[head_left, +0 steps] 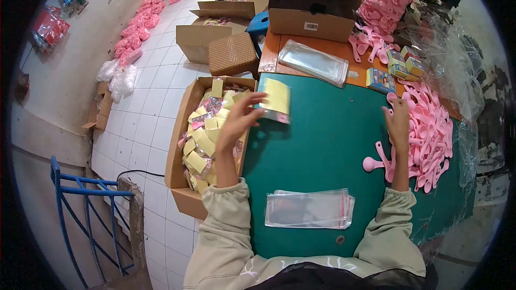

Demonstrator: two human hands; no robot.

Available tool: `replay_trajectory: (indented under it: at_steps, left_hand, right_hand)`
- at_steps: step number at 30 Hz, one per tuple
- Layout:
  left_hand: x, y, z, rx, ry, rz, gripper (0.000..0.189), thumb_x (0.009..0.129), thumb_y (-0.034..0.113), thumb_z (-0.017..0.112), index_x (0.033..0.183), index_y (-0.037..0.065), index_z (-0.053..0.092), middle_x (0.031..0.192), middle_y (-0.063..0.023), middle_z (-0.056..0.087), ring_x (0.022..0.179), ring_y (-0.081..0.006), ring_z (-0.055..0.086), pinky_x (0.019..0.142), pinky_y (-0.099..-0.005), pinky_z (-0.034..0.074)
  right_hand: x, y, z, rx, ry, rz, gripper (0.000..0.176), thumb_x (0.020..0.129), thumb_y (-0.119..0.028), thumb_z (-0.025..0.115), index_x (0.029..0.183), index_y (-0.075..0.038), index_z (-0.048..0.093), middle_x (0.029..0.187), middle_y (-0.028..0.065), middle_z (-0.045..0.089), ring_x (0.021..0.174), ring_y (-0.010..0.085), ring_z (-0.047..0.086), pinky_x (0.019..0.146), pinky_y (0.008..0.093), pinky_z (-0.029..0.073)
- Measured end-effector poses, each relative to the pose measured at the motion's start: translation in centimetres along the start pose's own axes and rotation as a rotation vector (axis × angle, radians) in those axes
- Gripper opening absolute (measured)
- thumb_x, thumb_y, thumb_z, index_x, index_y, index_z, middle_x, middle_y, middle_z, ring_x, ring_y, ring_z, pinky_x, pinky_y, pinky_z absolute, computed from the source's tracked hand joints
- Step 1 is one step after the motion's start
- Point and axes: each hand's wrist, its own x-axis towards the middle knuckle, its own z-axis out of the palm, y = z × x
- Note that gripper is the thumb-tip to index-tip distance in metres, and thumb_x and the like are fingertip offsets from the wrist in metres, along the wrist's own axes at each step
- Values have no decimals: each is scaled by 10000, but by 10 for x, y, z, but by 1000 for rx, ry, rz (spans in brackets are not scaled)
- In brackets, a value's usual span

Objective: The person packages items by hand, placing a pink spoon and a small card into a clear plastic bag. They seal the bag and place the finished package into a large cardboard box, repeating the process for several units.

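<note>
My left hand (240, 120) is raised over the right edge of a cardboard box (177, 161) filled with small packets. Its fingertips are at the left edge of a clear packet with a yellow card (277, 95), which has something pink at its bottom; the grip is partly hidden. My right hand (398, 122) is at the left side of a heap of pink plastic spoons (429, 129). Its thumb stands apart from the fingers, and I see nothing held between them. Flat clear plastic bags (306, 209) lie in front of me on the green table (317, 156).
Another stack of clear bags (314, 63) lies at the table's far end, near small printed boxes (380, 80) and a large bag of pink spoons (388, 1). An open carton (314, 8) stands behind. A woven stool (232, 53) and a blue metal railing (91, 190) are at the left.
</note>
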Motion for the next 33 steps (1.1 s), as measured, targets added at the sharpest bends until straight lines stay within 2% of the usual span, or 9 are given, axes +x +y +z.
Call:
replay_trajectory:
  at_steps: [3, 6, 9, 11, 15, 17, 23, 27, 33]
  left_hand:
    - [-11, -10, -36, 22, 253, -7, 405, 823, 128, 606, 1209, 72, 497, 1161, -125, 555, 900, -160, 596, 683, -287, 505]
    - [-14, -36, -44, 904, 653, 36, 379, 808, 196, 641, 1119, 18, 517, 1009, -187, 605, 881, -274, 618, 739, -343, 495]
    - [0, -20, -20, 536, 438, 152, 321, 810, 216, 642, 1041, 9, 559, 928, -172, 623, 840, -274, 625, 735, -340, 491]
    - [-6, 23, 24, 463, 135, 179, 252, 810, 226, 640, 943, 15, 603, 870, -156, 632, 804, -264, 624, 724, -340, 489]
    - [-48, 56, 112, 697, -525, 349, 251, 785, 266, 671, 835, 35, 588, 779, -132, 607, 739, -283, 613, 640, -380, 477]
    - [-79, 37, 138, 869, -590, 397, 256, 747, 258, 690, 819, 41, 576, 771, -125, 594, 746, -322, 603, 621, -400, 467]
    - [-74, 22, 137, 582, -637, 252, 218, 724, 190, 689, 849, 51, 576, 732, -103, 621, 705, -316, 602, 606, -420, 449]
    - [-67, 12, 129, 411, -613, 212, 202, 777, 196, 658, 894, 48, 585, 784, -99, 661, 691, -280, 632, 598, -359, 472]
    - [-64, 21, 119, 391, -588, 194, 172, 835, 188, 602, 919, 39, 614, 855, -93, 672, 763, -266, 648, 662, -327, 503]
  right_hand:
    - [-6, 43, -1, -225, -144, 74, 307, 765, -116, 633, 1023, 21, 538, 1000, 207, 518, 957, 370, 511, 803, 429, 439]
    - [-10, 34, -4, -255, -99, 95, 314, 747, -93, 634, 1006, 36, 513, 1001, 215, 523, 951, 394, 513, 802, 451, 436]
    - [-5, 36, -1, -297, -110, 190, 302, 735, -108, 637, 977, 34, 525, 969, 218, 542, 922, 395, 527, 789, 458, 436]
    - [-5, 49, 2, -264, -103, 209, 294, 720, -114, 645, 956, 30, 546, 909, 211, 560, 872, 381, 544, 761, 450, 440]
    - [-3, 68, 4, -216, -87, 199, 264, 695, -122, 647, 902, 26, 578, 808, 194, 578, 774, 344, 566, 701, 419, 442]
    - [1, 64, -4, -200, -107, 195, 228, 724, -143, 622, 869, 27, 578, 805, 195, 579, 767, 345, 561, 695, 414, 435]
    - [9, 35, -37, 87, 52, 89, 224, 808, -195, 583, 828, 28, 578, 763, 184, 580, 747, 315, 561, 678, 390, 430]
    - [15, -17, -73, 212, -22, 199, 237, 821, -194, 614, 897, 29, 592, 776, 116, 601, 656, 184, 574, 622, 297, 452]
    - [-5, -102, -96, 930, -685, 144, 140, 802, -100, 645, 880, -2, 584, 700, 25, 599, 632, 74, 585, 545, 225, 467]
